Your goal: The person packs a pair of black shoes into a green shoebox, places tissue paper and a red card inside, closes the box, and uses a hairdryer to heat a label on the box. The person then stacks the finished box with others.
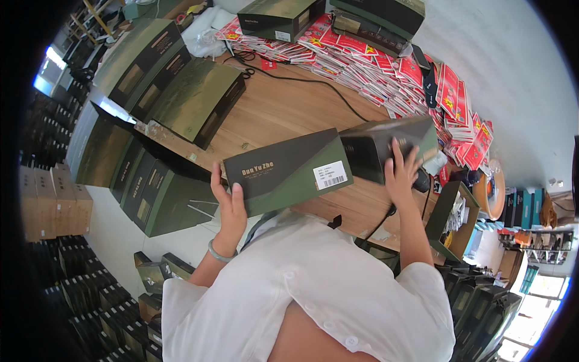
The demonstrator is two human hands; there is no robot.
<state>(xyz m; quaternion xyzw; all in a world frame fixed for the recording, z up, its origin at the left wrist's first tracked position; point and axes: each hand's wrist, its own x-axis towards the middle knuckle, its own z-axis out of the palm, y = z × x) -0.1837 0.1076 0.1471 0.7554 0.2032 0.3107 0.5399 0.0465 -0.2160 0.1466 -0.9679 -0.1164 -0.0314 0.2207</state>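
Hands: left hand [231, 208] clasped on the near end of a long green-and-black box [288, 171], held just above the wooden desk [283, 114]; right hand [401, 171] spread flat against a dark box [386, 146] at its far end. Beyond: stacked red packets [386, 66], more green boxes [196, 99].

A long green-and-black box [289, 172] with a white barcode label [332, 175] lies at the near edge of the table [283, 111], its left end in the left hand [230, 202], while the right hand [401, 172] rests on a second dark box [386, 148] just beside it. Matching green boxes [181, 90] lie stacked along the table's left side and two more at its far end [338, 15]. Flat red packets [386, 69] are heaped along the far right edge, and brown cartons [54, 202] stand on the floor at left.
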